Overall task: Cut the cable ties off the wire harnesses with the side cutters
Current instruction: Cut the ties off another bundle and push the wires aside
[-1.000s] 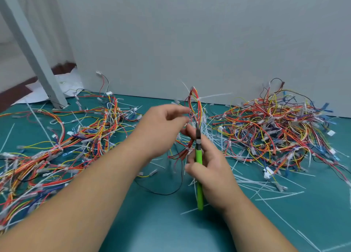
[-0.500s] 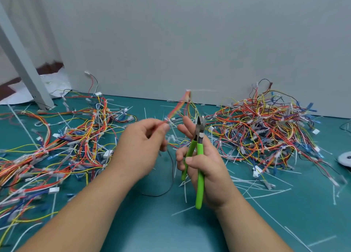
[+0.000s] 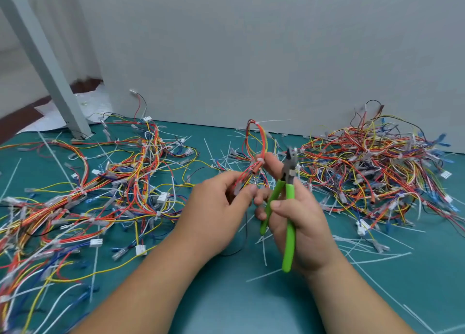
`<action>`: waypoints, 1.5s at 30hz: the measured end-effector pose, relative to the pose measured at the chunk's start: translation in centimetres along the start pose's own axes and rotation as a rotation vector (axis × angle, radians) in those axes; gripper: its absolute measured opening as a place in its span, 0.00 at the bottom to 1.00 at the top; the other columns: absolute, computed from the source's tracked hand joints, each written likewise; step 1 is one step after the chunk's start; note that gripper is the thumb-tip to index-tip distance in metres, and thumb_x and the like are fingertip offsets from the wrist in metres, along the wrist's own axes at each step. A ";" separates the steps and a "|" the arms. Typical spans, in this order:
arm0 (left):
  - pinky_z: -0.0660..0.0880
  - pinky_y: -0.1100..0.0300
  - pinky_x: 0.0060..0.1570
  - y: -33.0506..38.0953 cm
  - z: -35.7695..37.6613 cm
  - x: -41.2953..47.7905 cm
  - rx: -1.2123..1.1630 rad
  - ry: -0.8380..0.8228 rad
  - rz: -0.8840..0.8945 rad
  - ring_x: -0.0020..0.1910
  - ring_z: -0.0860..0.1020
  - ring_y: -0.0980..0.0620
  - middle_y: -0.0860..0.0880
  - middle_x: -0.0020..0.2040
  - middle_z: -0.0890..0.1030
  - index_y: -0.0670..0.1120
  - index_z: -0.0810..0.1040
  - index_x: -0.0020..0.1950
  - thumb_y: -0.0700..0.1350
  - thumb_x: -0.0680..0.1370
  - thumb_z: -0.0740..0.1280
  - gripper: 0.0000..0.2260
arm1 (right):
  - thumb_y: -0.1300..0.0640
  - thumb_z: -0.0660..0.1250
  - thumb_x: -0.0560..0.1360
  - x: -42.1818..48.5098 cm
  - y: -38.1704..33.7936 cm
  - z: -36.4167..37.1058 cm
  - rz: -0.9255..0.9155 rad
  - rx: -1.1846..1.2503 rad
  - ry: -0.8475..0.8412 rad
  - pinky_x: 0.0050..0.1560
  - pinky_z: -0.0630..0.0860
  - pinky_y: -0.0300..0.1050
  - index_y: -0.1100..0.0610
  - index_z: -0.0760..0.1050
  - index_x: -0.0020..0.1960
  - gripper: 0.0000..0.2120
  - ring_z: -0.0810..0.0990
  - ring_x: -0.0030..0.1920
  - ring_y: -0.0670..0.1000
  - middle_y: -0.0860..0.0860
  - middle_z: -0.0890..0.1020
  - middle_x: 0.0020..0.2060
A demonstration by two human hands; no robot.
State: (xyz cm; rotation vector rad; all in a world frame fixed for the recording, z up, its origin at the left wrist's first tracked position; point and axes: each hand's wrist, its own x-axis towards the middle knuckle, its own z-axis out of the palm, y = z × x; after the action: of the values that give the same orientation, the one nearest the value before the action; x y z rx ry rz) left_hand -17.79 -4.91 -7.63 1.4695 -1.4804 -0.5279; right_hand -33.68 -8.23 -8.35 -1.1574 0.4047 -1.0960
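My left hand (image 3: 216,202) pinches a small wire harness (image 3: 254,152) of red, orange and yellow wires, held upright above the green mat. A white cable tie (image 3: 273,120) sticks out sideways from the top of its loop, and another white tie wraps the bundle near my fingers. My right hand (image 3: 297,215) grips the green-handled side cutters (image 3: 288,202), jaws pointing up just right of the harness, handles spread apart. The right index finger touches the harness from behind.
A tangled pile of harnesses (image 3: 372,165) lies at the right, another spread (image 3: 83,195) at the left. Cut white ties (image 3: 364,248) litter the green mat (image 3: 251,303). A grey wall stands behind and a slanted grey post (image 3: 47,66) at the far left.
The harness has swung from leaning left to standing upright between both hands. The cutters' handles have opened wider and the jaws sit closer to the bundle.
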 end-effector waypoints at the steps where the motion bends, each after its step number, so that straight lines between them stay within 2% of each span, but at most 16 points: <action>1: 0.70 0.62 0.31 0.0 0.1 -0.1 -0.024 -0.025 -0.014 0.28 0.74 0.59 0.56 0.31 0.80 0.55 0.81 0.46 0.57 0.79 0.63 0.10 | 0.59 0.68 0.65 0.0 -0.1 0.1 -0.017 0.052 0.007 0.43 0.70 0.47 0.50 0.76 0.72 0.34 0.75 0.45 0.52 0.52 0.83 0.53; 4: 0.68 0.59 0.28 0.7 0.5 0.5 -0.199 0.019 -0.095 0.24 0.73 0.52 0.52 0.27 0.76 0.53 0.80 0.44 0.59 0.79 0.60 0.14 | 0.60 0.68 0.63 0.1 -0.4 0.7 -0.016 0.148 0.074 0.41 0.70 0.48 0.57 0.74 0.73 0.36 0.76 0.48 0.54 0.56 0.78 0.67; 7: 0.63 0.54 0.33 1.5 0.4 1.6 -0.325 0.120 -0.191 0.26 0.64 0.51 0.55 0.27 0.69 0.54 0.80 0.45 0.62 0.76 0.61 0.14 | 0.61 0.67 0.67 0.3 -0.7 1.1 0.019 0.226 0.127 0.44 0.71 0.51 0.56 0.74 0.71 0.31 0.75 0.44 0.54 0.57 0.79 0.54; 10: 0.59 0.58 0.30 1.4 0.0 1.6 -0.657 0.121 -0.351 0.24 0.59 0.55 0.56 0.28 0.64 0.49 0.79 0.46 0.65 0.76 0.62 0.20 | 0.50 0.62 0.75 0.2 -1.0 1.5 0.105 0.175 0.159 0.46 0.72 0.56 0.48 0.74 0.67 0.20 0.71 0.38 0.51 0.52 0.71 0.39; 13: 0.54 0.59 0.30 1.3 -0.1 1.2 -0.903 0.045 -0.401 0.24 0.56 0.56 0.53 0.30 0.61 0.48 0.76 0.52 0.65 0.82 0.57 0.21 | 0.46 0.69 0.72 -0.1 -1.3 1.8 0.200 0.174 0.140 0.38 0.65 0.47 0.46 0.72 0.61 0.19 0.65 0.34 0.48 0.49 0.67 0.36; 16: 0.55 0.59 0.29 1.5 0.3 1.2 -0.829 0.037 -0.374 0.24 0.56 0.55 0.53 0.30 0.62 0.48 0.75 0.54 0.67 0.80 0.56 0.23 | 0.49 0.72 0.64 -0.4 -1.2 2.3 0.226 0.221 0.089 0.36 0.62 0.46 0.49 0.68 0.60 0.26 0.66 0.34 0.49 0.50 0.70 0.37; 21: 0.63 0.64 0.25 1.7 0.5 1.0 -0.635 0.056 -0.285 0.26 0.63 0.54 0.53 0.28 0.68 0.40 0.76 0.50 0.46 0.85 0.60 0.10 | 0.52 0.70 0.64 -0.3 -1.1 2.4 0.219 0.304 0.089 0.37 0.66 0.47 0.59 0.74 0.69 0.34 0.72 0.37 0.51 0.57 0.78 0.53; 25: 0.62 0.68 0.23 1.5 0.2 0.7 -0.615 -0.076 -0.285 0.24 0.63 0.58 0.53 0.27 0.67 0.44 0.75 0.44 0.37 0.84 0.59 0.10 | 0.53 0.71 0.65 -0.1 -1.4 2.2 0.222 0.377 0.043 0.38 0.66 0.47 0.57 0.70 0.76 0.40 0.67 0.37 0.50 0.58 0.76 0.57; 29: 0.62 0.66 0.24 1.4 0.5 0.2 -0.500 -0.191 -0.323 0.24 0.65 0.55 0.53 0.26 0.71 0.46 0.75 0.41 0.35 0.80 0.60 0.10 | 0.52 0.68 0.65 -0.1 -1.2 1.8 0.184 0.360 0.089 0.37 0.64 0.46 0.58 0.68 0.77 0.40 0.66 0.35 0.49 0.60 0.77 0.68; 31: 0.69 0.62 0.30 1.4 0.5 0.2 -0.411 -0.157 -0.310 0.31 0.70 0.52 0.54 0.33 0.78 0.48 0.77 0.46 0.43 0.77 0.65 0.02 | 0.53 0.67 0.65 -0.2 -1.0 1.5 0.163 0.316 0.100 0.37 0.64 0.46 0.57 0.70 0.76 0.38 0.67 0.35 0.49 0.57 0.76 0.71; 33: 0.75 0.59 0.42 1.2 0.4 0.2 -0.370 -0.037 -0.279 0.39 0.76 0.54 0.55 0.45 0.82 0.53 0.79 0.55 0.56 0.72 0.67 0.14 | 0.54 0.67 0.66 -0.3 -0.7 1.3 0.135 0.227 0.110 0.37 0.63 0.46 0.55 0.73 0.74 0.35 0.67 0.35 0.49 0.52 0.79 0.66; 35: 0.74 0.67 0.40 0.8 0.3 0.3 -0.333 0.104 -0.192 0.40 0.78 0.60 0.55 0.51 0.81 0.57 0.79 0.59 0.61 0.71 0.68 0.19 | 0.52 0.70 0.64 -0.2 -0.3 1.2 0.115 0.101 0.133 0.38 0.62 0.46 0.51 0.78 0.69 0.32 0.68 0.35 0.48 0.49 0.82 0.59; 37: 0.72 0.71 0.40 0.8 0.1 0.2 -0.253 0.147 -0.098 0.43 0.81 0.61 0.56 0.54 0.80 0.59 0.79 0.62 0.58 0.72 0.72 0.19 | 0.52 0.70 0.63 -0.2 0.1 1.5 0.103 -0.010 0.121 0.38 0.63 0.45 0.47 0.80 0.66 0.30 0.69 0.36 0.47 0.46 0.82 0.54; 40: 0.77 0.64 0.45 0.7 0.7 0.0 -0.264 0.085 -0.074 0.44 0.83 0.57 0.55 0.51 0.83 0.60 0.81 0.57 0.51 0.70 0.76 0.16 | 0.53 0.69 0.66 -0.4 0.3 1.8 0.046 -0.168 0.037 0.38 0.69 0.40 0.39 0.81 0.63 0.26 0.74 0.37 0.44 0.43 0.81 0.43; 42: 0.81 0.55 0.49 0.9 0.9 -0.1 -0.367 0.040 -0.137 0.45 0.85 0.55 0.55 0.47 0.87 0.55 0.84 0.56 0.50 0.70 0.74 0.15 | 0.56 0.67 0.67 -0.5 0.2 1.9 0.008 -0.202 -0.022 0.41 0.74 0.32 0.38 0.81 0.63 0.26 0.80 0.41 0.40 0.42 0.84 0.46; 45: 0.82 0.58 0.47 1.0 0.7 0.0 -0.437 0.009 -0.170 0.45 0.86 0.52 0.53 0.45 0.88 0.51 0.86 0.53 0.41 0.74 0.72 0.10 | 0.56 0.68 0.66 -0.5 0.0 2.0 0.025 -0.249 -0.028 0.42 0.74 0.31 0.42 0.79 0.66 0.28 0.78 0.41 0.39 0.43 0.82 0.47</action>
State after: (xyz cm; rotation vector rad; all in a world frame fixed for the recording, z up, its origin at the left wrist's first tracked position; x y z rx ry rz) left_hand -18.89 -4.93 -7.10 1.2493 -1.1449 -0.8860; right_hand -32.39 -6.76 -7.66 -1.3810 0.5442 -1.0263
